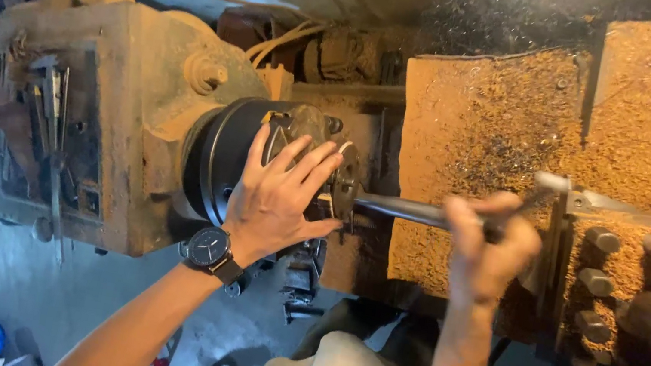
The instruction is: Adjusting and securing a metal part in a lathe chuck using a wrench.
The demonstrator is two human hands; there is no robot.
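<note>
Steel rod (400, 210) in right hand (487, 250) fist grip; left hand (278, 197) spread flat on chuck (230, 155).

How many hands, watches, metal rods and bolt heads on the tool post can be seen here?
Hands: 2, the left hand flat on the chuck, the right hand gripping the rod
Watches: 1
Rods: 1
Bolt heads: about 6, some blurred
Total: about 10

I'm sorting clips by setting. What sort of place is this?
Likely a metalworking shop: a worn lathe with its chuck under the left hand, a metal bar gripped by the right hand, and shavings covering the machine.
</note>
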